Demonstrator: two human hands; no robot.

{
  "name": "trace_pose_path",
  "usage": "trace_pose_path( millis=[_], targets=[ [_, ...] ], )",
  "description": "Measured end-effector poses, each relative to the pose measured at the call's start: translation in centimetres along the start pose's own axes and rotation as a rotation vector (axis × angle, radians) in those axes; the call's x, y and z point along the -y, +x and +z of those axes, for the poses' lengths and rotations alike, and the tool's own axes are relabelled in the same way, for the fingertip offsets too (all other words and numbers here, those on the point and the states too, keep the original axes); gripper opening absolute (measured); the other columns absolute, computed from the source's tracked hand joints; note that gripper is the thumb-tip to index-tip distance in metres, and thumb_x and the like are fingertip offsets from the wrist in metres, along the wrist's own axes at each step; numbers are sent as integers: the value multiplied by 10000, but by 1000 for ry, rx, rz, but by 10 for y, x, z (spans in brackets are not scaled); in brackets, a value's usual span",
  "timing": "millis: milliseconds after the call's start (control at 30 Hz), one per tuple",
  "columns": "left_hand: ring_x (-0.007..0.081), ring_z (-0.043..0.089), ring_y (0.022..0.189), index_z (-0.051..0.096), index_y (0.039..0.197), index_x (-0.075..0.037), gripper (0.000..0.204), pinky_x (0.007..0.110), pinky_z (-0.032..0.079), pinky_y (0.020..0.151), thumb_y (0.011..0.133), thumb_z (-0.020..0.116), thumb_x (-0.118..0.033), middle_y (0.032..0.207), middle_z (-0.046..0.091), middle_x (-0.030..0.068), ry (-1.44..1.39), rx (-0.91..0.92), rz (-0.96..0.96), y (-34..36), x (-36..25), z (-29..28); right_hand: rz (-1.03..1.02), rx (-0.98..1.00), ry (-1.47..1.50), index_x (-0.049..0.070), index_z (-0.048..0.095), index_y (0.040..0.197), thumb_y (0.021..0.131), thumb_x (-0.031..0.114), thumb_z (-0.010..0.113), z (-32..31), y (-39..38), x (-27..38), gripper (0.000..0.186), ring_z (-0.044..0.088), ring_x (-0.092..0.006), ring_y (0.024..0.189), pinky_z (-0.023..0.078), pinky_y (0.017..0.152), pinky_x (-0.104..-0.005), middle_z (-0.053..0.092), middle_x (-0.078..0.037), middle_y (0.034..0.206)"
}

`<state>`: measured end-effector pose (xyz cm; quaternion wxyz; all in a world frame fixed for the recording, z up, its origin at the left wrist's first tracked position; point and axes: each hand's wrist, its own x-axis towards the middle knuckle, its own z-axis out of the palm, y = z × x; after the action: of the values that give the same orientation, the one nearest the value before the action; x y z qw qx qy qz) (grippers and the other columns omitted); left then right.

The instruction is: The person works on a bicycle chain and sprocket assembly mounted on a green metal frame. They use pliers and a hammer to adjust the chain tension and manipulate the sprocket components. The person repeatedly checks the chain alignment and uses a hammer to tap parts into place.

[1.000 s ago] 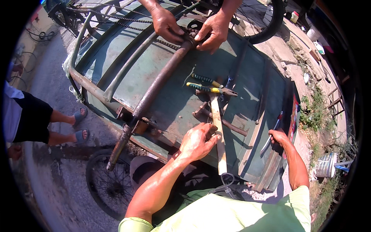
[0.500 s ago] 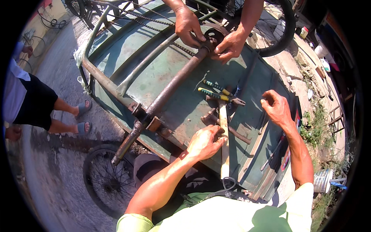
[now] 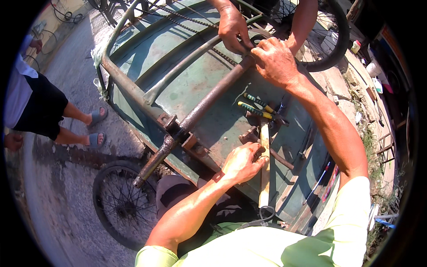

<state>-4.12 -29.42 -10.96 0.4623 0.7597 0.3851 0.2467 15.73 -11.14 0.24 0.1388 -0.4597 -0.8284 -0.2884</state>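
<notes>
Left hand (image 3: 242, 162) lies on the hammer (image 3: 264, 164), fingers curled loosely over its wooden handle near the head, on the green panel (image 3: 200, 89). Right hand (image 3: 275, 60) grips the far end of the rusty pipe (image 3: 200, 109), fingers closed round it. Another person's hand (image 3: 232, 27) touches the same end. Pliers (image 3: 260, 107) lie just beyond the hammer.

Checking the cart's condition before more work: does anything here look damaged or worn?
Yes. The long axle pipe lying across the green cart bed is brown with rust, worst at its bracket. The bed's paint is worn and patchy. The right hand grips the pipe's far end; the left hand rests on the wooden hammer handle.
</notes>
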Motion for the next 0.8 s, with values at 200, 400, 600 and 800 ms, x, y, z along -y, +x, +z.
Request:
trace_pose_path(
  millis=[200,400,600,800],
  targets=[
    [370,694,1017,674,1188,20,416,438,552,895,902,711,-281,1131,696,201,6,3,1,1,-1,0,-16,-45,-66,116,666,1089,750,214,811,13,-2,-4,381,589,-262,1099,460,914,-430,644,-58,1088],
    [374,690,1024,674,1189,19,415,440,549,894,904,712,-281,1127,694,201,3,13,7,1,-1,-2,10,-60,-92,108,655,1032,755,202,787,22,-22,-2,322,589,-249,1055,459,891,-419,646,-50,1031],
    [372,691,993,677,1182,15,406,441,550,876,905,715,-280,1093,693,193,-14,17,13,-1,-4,-3,25,15,31,85,662,1046,763,177,753,38,-61,4,311,578,-275,1047,448,853,-441,641,-68,1007],
    [413,671,957,666,1132,16,360,492,534,839,936,677,-286,1046,667,207,-23,7,52,-1,-1,0,151,-168,12,55,632,1274,752,172,761,18,-40,17,550,579,-285,1052,450,859,-439,623,-101,1148]
  ],
)
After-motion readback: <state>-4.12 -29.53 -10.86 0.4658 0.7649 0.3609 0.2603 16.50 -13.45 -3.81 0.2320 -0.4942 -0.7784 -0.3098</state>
